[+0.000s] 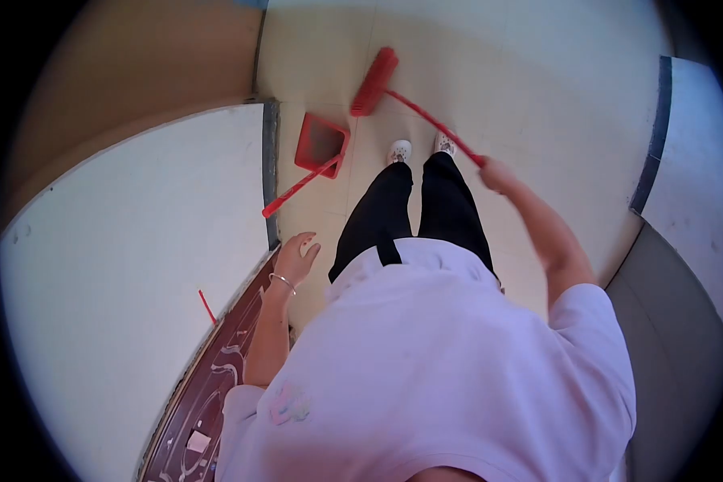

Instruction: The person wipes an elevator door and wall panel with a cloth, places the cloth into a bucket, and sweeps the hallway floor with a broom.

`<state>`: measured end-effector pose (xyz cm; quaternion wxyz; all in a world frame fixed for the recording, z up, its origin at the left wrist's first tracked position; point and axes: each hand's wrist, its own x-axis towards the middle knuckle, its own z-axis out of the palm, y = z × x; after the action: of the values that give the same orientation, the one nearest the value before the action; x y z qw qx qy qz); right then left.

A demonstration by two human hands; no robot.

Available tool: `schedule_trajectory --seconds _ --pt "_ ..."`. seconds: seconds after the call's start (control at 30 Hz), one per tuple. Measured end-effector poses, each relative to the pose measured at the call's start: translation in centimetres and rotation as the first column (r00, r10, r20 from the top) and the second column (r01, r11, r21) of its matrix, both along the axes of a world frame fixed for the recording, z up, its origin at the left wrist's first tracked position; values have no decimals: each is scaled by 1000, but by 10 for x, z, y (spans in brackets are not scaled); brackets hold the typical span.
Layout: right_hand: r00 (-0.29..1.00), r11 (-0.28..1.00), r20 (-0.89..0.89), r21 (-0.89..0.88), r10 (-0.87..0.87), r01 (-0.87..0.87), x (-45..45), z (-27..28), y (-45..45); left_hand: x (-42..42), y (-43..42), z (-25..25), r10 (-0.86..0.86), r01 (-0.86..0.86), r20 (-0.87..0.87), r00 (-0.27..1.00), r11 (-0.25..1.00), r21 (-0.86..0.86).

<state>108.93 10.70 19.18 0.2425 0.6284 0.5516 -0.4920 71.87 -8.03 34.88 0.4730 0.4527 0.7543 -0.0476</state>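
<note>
My right hand (498, 174) is closed round the end of the red handle of a broom (375, 82). The broom's red bristle head is on the tiled floor, ahead of my feet. To its left a red dustpan (321, 145) sits on the floor by the wall corner, its long handle slanting back toward me. My left hand (297, 257), with a bracelet at the wrist, hangs with fingers apart and holds nothing. It is nearest to the dustpan handle's end, not touching it.
A white wall (136, 241) with a dark skirting edge stands on my left, with a dark red patterned door (209, 394) nearer me. On the right is another pale wall (695, 145) with dark skirting. Pale floor tiles (538, 72) stretch ahead.
</note>
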Motion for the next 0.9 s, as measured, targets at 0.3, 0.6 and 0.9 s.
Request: schedule_trajectory --seconds 0.3,0.6,0.9 --pt "920 954 331 139 209 -266 173 97 57 71 20 -16 131 -145 135 982 984 101" --pt "957 963 107 4 268 -270 111 60 44 77 55 -16 -139 134 48 989 987 91" --pt "929 968 318 94 191 -231 212 54 71 65 47 -20 221 -245 160 962 958 152"
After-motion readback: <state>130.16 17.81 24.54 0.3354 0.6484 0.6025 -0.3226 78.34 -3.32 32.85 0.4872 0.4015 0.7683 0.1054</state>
